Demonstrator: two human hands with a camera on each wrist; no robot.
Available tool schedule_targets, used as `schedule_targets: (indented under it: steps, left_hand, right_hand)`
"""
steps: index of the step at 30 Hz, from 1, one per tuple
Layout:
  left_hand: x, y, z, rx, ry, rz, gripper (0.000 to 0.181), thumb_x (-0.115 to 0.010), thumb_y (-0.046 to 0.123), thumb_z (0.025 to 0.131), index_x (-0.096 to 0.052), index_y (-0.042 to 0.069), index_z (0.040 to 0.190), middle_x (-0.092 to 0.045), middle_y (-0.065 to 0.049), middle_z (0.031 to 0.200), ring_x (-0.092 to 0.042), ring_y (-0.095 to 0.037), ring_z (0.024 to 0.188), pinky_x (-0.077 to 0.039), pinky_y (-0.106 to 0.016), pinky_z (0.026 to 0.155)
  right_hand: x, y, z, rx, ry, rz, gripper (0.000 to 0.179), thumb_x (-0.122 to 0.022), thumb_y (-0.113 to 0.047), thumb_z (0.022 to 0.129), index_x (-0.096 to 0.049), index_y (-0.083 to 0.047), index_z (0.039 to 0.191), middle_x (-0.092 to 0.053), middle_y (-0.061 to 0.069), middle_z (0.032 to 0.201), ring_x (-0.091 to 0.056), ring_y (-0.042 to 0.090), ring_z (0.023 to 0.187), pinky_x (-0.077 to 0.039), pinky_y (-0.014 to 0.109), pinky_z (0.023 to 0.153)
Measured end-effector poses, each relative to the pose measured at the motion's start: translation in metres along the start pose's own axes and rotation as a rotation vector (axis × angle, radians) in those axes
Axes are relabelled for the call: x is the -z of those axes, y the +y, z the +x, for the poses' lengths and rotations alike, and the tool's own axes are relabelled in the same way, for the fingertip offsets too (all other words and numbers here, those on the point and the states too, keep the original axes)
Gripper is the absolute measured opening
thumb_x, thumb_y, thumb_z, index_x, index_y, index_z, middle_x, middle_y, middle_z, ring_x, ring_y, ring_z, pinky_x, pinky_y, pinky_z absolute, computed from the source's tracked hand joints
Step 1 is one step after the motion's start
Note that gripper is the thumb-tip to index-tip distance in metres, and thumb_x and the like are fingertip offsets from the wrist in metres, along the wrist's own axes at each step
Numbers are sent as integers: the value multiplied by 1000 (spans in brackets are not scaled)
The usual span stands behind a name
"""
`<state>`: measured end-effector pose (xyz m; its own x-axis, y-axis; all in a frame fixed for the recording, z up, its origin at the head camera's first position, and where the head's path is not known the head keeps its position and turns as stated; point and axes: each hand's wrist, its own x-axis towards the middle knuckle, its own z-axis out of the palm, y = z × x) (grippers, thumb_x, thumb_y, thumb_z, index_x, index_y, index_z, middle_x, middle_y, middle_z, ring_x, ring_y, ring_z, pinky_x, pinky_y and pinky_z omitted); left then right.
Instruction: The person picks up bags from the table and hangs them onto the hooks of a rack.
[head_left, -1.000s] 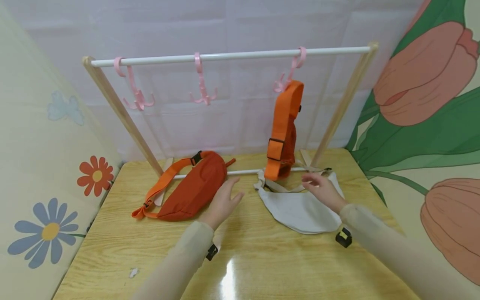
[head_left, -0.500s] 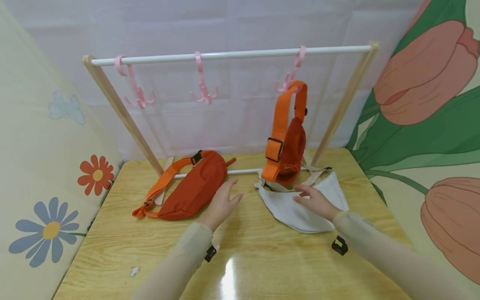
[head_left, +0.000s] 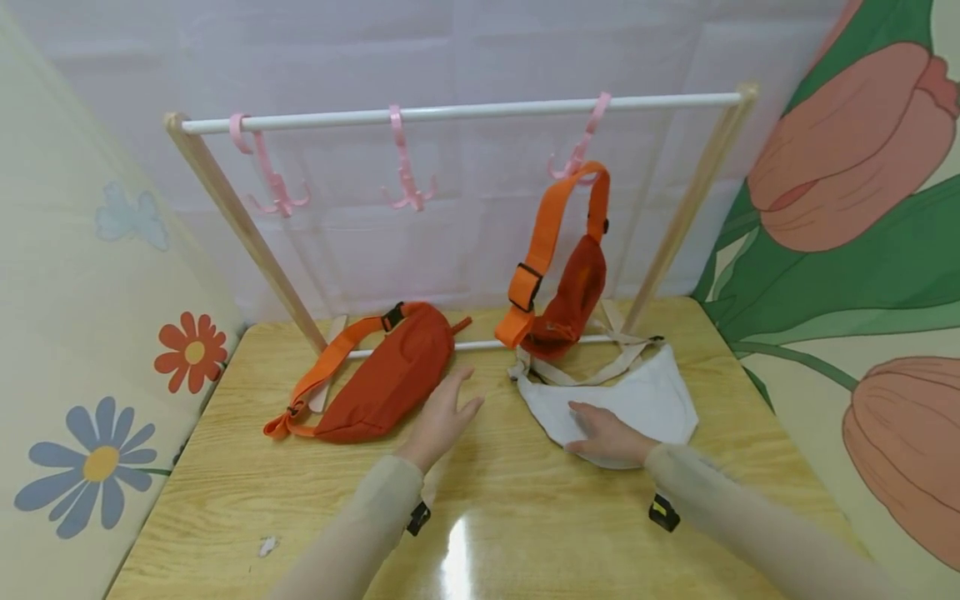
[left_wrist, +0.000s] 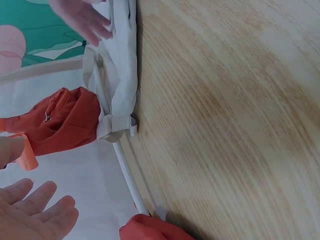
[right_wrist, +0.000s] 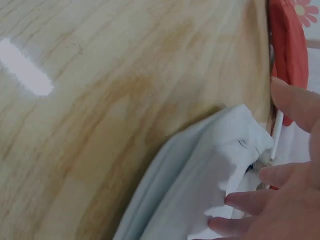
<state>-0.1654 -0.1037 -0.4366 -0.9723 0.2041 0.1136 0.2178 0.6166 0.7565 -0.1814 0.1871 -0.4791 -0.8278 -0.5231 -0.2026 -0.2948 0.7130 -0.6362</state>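
A red-orange waist bag (head_left: 573,292) hangs by its orange strap from the right pink hook (head_left: 578,158). Below it on the table lies a white waist bag (head_left: 660,396) with a beige strap. My right hand (head_left: 611,435) is over the white bag, fingers spread and holding nothing; its shadow falls on the fabric in the right wrist view. My left hand (head_left: 442,418) hovers beside a second red-orange waist bag (head_left: 382,379), fingers apart and nothing in them. That bag lies on the table at the left, its strap curving behind it.
A rack with a white top rail (head_left: 487,110) and wooden legs stands at the back of the table (head_left: 510,525). A left pink hook (head_left: 273,187) and a middle pink hook (head_left: 405,175) hang from the rail with no bags. Flower-printed walls flank the table.
My right hand has drawn back toward me and leftward across the white bag. The hanging bag has swung and turned, its buckle side shifting left. My left hand has barely moved.
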Motion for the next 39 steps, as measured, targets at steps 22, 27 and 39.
schedule_targets:
  steps: [22, 27, 39]
  left_hand:
    - [-1, -7, -7, 36, 10, -31, 48, -61, 11, 96, -45, -8, 138, -48, -24, 138, -42, -38, 131, -33, -50, 108]
    - [2, -6, -8, 39, 32, -25, 47, -62, 10, 96, -47, -8, 136, -51, -24, 135, -44, -38, 129, -35, -51, 106]
    - [3, -14, -8, 59, 12, -47, 46, -60, 9, 96, -46, -8, 137, -51, -24, 136, -44, -38, 129, -34, -51, 106]
  right_hand:
    - [-17, -10, 1, 95, -54, -334, 46, -57, 9, 80, -49, 12, 125, -63, 28, 108, -60, 43, 103, -45, 53, 93]
    - [2, -28, 6, 72, -107, -292, 43, -54, 9, 83, -52, 7, 126, -65, 22, 105, -63, 38, 99, -47, 51, 91]
    - [59, -71, -3, 130, 104, -365, 47, -58, 9, 82, -53, 10, 129, -64, 25, 114, -65, 30, 85, -54, 46, 74]
